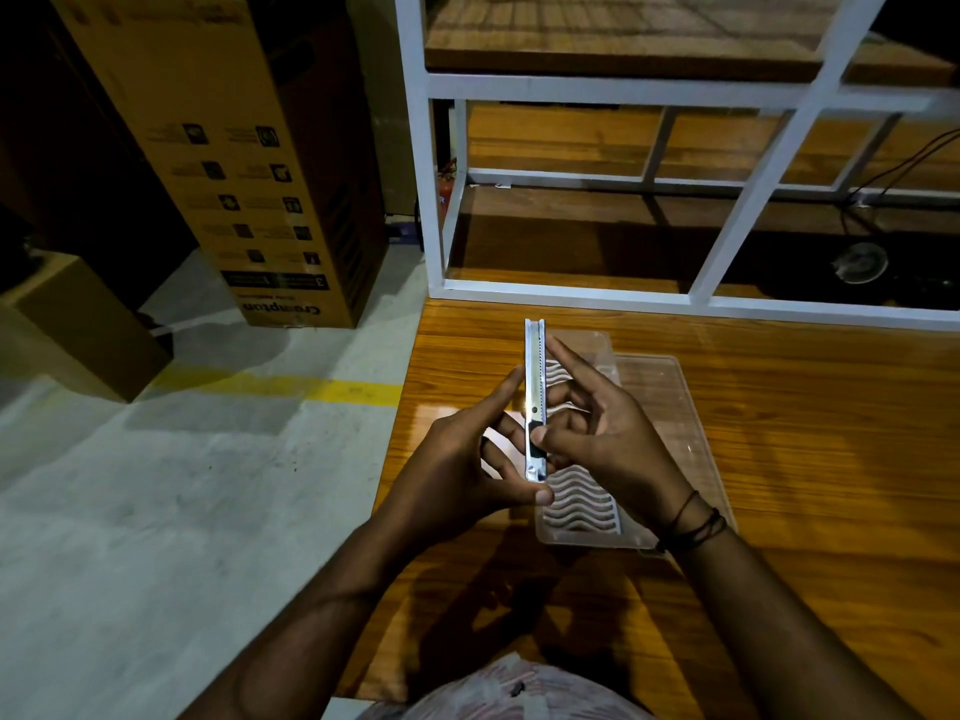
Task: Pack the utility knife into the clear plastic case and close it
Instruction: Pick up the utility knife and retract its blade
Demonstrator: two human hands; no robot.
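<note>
Knife (535,387) is in the air above the case (660,439), gripped by both hands, long axis pointing away from the person. Not in the case yet.

Left hand (467,459): grip closed on the knife, thumb at the near end, fingers along its left edge. Right hand (597,423): grip also closed on it, forefinger up along the right edge, thumb pressed on what looks like the slider, near the lower part of the body.

Case lies open on the table (805,459), directly under the hands. Wavy ribbed insert shows at the near end; clear lid half lies flat to the right. Most of the tray is hidden by the hands.

Risks from here:
- Thumb is on the slider. A push could run the blade out. Can't tell whether a blade shows at the far tip. If it is out, it could foul the tray or cut a finger at closing.
- Knife sits edge-on to the tray. If it goes in that way rather than flat, the lid likely won't seat.
- Both hands are on the knife, none on the case. The case looks light and the table is glossy; it may skid when the knife is pressed in.
- Case is near the table's left edge, floor (182,485) below. A slide or dropped knife goes over.
- Dim light and clear plastic make the tray outline hard to read, so misplacement is likely.
</note>
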